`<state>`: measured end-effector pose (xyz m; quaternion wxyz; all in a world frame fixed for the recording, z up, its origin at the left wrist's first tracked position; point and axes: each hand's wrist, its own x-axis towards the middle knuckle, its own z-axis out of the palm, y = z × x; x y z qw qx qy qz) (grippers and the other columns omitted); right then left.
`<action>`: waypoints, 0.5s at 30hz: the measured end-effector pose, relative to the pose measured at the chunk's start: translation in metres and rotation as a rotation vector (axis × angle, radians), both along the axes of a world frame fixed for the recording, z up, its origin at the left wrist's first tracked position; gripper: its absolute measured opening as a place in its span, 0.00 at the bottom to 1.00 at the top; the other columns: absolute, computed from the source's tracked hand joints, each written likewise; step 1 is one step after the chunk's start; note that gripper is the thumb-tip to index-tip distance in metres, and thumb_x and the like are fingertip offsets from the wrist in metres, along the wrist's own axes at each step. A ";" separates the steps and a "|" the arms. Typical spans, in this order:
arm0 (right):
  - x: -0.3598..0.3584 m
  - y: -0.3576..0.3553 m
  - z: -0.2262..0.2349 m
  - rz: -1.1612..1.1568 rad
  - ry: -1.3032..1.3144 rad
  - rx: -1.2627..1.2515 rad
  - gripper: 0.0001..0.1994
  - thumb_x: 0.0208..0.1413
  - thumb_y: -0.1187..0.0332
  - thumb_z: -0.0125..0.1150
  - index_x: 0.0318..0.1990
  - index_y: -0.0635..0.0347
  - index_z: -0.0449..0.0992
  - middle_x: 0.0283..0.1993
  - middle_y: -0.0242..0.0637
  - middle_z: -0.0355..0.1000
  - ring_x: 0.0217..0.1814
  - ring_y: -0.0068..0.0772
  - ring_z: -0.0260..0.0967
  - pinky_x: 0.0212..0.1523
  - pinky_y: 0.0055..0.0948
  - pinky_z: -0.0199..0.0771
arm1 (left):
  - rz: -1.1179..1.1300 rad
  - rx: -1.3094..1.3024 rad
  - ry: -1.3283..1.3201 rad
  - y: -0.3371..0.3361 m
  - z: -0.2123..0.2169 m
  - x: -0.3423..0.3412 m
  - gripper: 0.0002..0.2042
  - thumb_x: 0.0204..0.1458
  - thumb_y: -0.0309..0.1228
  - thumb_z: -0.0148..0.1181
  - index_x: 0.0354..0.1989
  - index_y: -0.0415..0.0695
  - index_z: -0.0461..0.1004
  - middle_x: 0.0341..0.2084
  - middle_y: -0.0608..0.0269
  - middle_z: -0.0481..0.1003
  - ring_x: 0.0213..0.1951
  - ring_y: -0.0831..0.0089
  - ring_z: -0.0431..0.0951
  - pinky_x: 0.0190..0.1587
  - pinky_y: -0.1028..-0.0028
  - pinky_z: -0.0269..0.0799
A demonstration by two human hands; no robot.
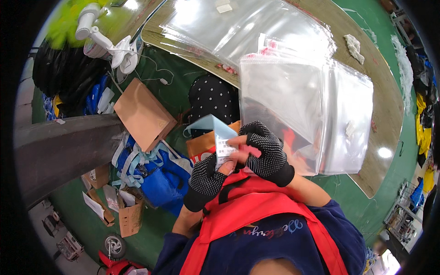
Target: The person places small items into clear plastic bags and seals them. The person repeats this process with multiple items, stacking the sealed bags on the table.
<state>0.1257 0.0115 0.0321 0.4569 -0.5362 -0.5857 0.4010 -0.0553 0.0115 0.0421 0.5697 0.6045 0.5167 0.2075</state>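
Before my chest I hold a strip of printed white labels whose pale blue backing curls over at the top. My left hand, in a black dotted glove with bare fingertips, pinches the strip's lower end with the thumb. The bare fingertips of my right hand, gloved the same way, close on its right edge. Stacked clear plastic bags lie on the table just beyond my right hand. Below the strip, a red apron covers my lap.
More clear bags spread over the far part of the table. A black stool with white dots stands ahead. To the left are a brown cardboard box, a blue bag, a dark beam and a white fan.
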 end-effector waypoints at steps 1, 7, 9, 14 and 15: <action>0.002 0.000 0.000 0.053 -0.127 0.093 0.14 0.41 0.61 0.68 0.38 0.53 0.79 0.32 0.37 0.67 0.35 0.38 0.66 0.38 0.32 0.67 | -0.019 0.044 0.047 -0.002 -0.001 -0.003 0.14 0.53 0.35 0.55 0.43 0.39 0.73 0.29 0.53 0.77 0.33 0.63 0.79 0.37 0.70 0.72; 0.011 -0.006 -0.007 0.171 -0.258 0.099 0.12 0.43 0.59 0.66 0.37 0.46 0.82 0.31 0.34 0.64 0.33 0.34 0.65 0.33 0.31 0.66 | -0.209 0.212 0.204 -0.004 -0.006 -0.008 0.14 0.51 0.39 0.57 0.38 0.41 0.76 0.23 0.51 0.76 0.27 0.57 0.78 0.27 0.65 0.71; 0.015 -0.009 -0.006 0.196 -0.258 0.071 0.11 0.44 0.61 0.65 0.37 0.46 0.82 0.30 0.35 0.64 0.32 0.34 0.66 0.33 0.30 0.66 | -0.229 0.213 0.145 -0.002 -0.004 -0.007 0.15 0.51 0.40 0.57 0.38 0.41 0.76 0.22 0.51 0.76 0.26 0.58 0.78 0.27 0.65 0.71; 0.033 -0.017 -0.018 0.176 0.133 -0.137 0.06 0.45 0.65 0.64 0.30 0.55 0.80 0.30 0.40 0.66 0.32 0.33 0.66 0.33 0.29 0.66 | -0.360 0.076 0.243 -0.001 -0.004 -0.012 0.17 0.51 0.40 0.56 0.41 0.39 0.74 0.23 0.51 0.76 0.28 0.57 0.78 0.31 0.65 0.72; 0.042 -0.021 -0.024 0.133 0.168 -0.107 0.06 0.45 0.66 0.64 0.29 0.56 0.79 0.29 0.41 0.66 0.32 0.33 0.66 0.33 0.29 0.66 | -0.372 -0.032 0.194 0.002 -0.004 -0.012 0.18 0.51 0.42 0.55 0.42 0.40 0.74 0.22 0.53 0.76 0.26 0.59 0.78 0.30 0.64 0.72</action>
